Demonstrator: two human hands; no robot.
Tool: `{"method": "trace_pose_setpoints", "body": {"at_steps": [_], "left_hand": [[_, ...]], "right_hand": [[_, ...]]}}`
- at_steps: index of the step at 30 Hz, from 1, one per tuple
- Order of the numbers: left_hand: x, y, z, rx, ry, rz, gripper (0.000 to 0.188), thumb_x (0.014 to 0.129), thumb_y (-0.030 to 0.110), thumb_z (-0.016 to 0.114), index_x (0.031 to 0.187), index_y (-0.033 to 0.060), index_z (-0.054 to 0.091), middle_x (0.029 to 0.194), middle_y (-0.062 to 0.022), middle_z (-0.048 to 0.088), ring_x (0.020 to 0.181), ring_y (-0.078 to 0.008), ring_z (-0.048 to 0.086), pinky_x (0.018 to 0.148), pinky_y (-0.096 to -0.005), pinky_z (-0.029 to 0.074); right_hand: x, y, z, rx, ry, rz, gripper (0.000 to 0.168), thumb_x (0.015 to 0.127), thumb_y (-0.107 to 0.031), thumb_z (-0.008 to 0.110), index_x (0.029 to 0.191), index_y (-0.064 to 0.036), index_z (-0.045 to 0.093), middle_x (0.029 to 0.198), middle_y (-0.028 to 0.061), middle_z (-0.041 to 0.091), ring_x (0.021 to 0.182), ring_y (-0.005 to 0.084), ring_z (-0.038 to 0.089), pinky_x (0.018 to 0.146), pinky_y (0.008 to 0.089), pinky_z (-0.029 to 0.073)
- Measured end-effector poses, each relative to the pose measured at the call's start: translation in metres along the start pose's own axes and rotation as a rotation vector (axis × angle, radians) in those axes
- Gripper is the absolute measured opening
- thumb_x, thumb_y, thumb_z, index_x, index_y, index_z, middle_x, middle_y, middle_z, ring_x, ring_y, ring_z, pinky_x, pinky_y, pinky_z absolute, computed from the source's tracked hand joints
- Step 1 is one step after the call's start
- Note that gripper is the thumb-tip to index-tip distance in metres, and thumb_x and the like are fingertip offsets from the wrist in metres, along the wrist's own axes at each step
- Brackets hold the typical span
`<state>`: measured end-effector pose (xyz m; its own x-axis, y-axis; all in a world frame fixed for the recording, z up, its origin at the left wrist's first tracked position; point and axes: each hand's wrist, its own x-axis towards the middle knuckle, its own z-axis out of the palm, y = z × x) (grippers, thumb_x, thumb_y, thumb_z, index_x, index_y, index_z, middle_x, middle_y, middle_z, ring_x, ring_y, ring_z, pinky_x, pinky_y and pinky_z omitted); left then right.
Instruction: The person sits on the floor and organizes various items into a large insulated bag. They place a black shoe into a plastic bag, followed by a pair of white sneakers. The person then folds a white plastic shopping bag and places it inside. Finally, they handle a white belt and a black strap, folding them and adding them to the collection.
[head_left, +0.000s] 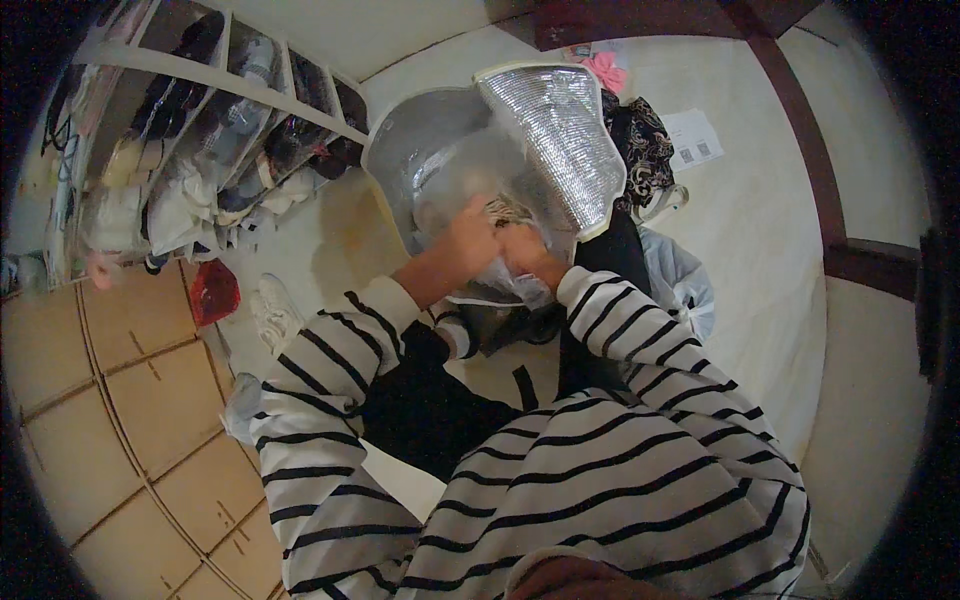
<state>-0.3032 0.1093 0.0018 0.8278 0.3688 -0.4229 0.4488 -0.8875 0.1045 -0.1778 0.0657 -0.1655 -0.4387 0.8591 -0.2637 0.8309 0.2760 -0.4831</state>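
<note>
An insulated bag (390, 172) with a silvery foil lining stands open in front of me, its foil lid (551, 142) folded back to the right. Over its near side my left hand (472, 238) and my right hand (523, 249) are close together with curled fingers. Both seem to grip a clear plastic bag (510, 283), which hangs below them towards the near rim. Just beyond my fingers lies a small patterned item (508, 210), partly covered. A whitish haze blurs the inside of the insulated bag, so its other contents cannot be made out.
At the left stands a shoe rack (225, 82) full of footwear and plastic bags. A white sneaker (274, 311) and a red item (215, 292) lie near it. To the right are a dark patterned cloth (645, 150), a printed paper (691, 140) and a tied plastic bag (681, 277).
</note>
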Motion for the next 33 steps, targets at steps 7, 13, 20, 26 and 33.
{"method": "trace_pose_setpoints", "body": {"at_steps": [7, 13, 20, 26, 33], "left_hand": [[-0.070, -0.050, -0.043, 0.094, -0.046, -0.383, 0.016, 0.078, 0.018, 0.058, 0.090, 0.0143, 0.068, 0.082, -0.0098, 0.068, 0.084, -0.0279, 0.066, 0.095, -0.0499, 0.037], [-0.088, -0.046, -0.045, 0.009, -0.230, -0.472, 0.047, 0.080, 0.030, 0.060, 0.121, 0.0079, 0.056, 0.095, -0.0182, 0.067, 0.084, -0.0316, 0.066, 0.084, -0.0505, 0.044], [-0.068, -0.084, -0.043, -1.051, 0.177, -0.794, 0.089, 0.082, 0.054, 0.060, 0.144, 0.0027, 0.023, 0.098, -0.0248, 0.065, 0.091, -0.0387, 0.064, 0.088, -0.0443, 0.047], [-0.041, -0.091, -0.054, -0.368, 0.741, -0.680, 0.096, 0.080, 0.055, 0.063, 0.143, -0.0037, 0.020, 0.096, -0.0261, 0.065, 0.085, -0.0401, 0.065, 0.076, -0.0460, 0.051], [-0.040, -0.093, -0.072, -0.313, 0.470, -0.839, 0.092, 0.077, 0.054, 0.067, 0.139, 0.0002, 0.027, 0.103, -0.0240, 0.063, 0.094, -0.0408, 0.063, 0.079, -0.0469, 0.050]], "right_hand": [[-0.008, 0.018, -0.063, 0.542, 0.469, 0.084, 0.041, 0.074, -0.034, 0.070, 0.075, 0.006, 0.063, 0.068, 0.0258, 0.060, 0.065, 0.0413, 0.061, 0.060, 0.0460, 0.047], [-0.002, -0.003, -0.122, 0.782, 0.325, 0.201, 0.041, 0.078, -0.032, 0.070, 0.082, 0.008, 0.064, 0.070, 0.0226, 0.063, 0.062, 0.0279, 0.062, 0.065, 0.0407, 0.048], [-0.030, -0.013, -0.131, 0.636, 0.490, 0.169, 0.037, 0.078, -0.026, 0.069, 0.079, 0.010, 0.061, 0.065, 0.0272, 0.056, 0.056, 0.0334, 0.059, 0.058, 0.0421, 0.046], [-0.054, -0.036, -0.115, 0.540, 0.598, 0.138, 0.038, 0.077, -0.028, 0.067, 0.066, 0.006, 0.054, 0.061, 0.0276, 0.050, 0.060, 0.0464, 0.053, 0.054, 0.0460, 0.041], [-0.064, -0.046, -0.108, 0.464, 0.622, 0.138, 0.032, 0.077, -0.025, 0.067, 0.072, 0.003, 0.051, 0.068, 0.0262, 0.055, 0.068, 0.0468, 0.056, 0.059, 0.0502, 0.042]]}}
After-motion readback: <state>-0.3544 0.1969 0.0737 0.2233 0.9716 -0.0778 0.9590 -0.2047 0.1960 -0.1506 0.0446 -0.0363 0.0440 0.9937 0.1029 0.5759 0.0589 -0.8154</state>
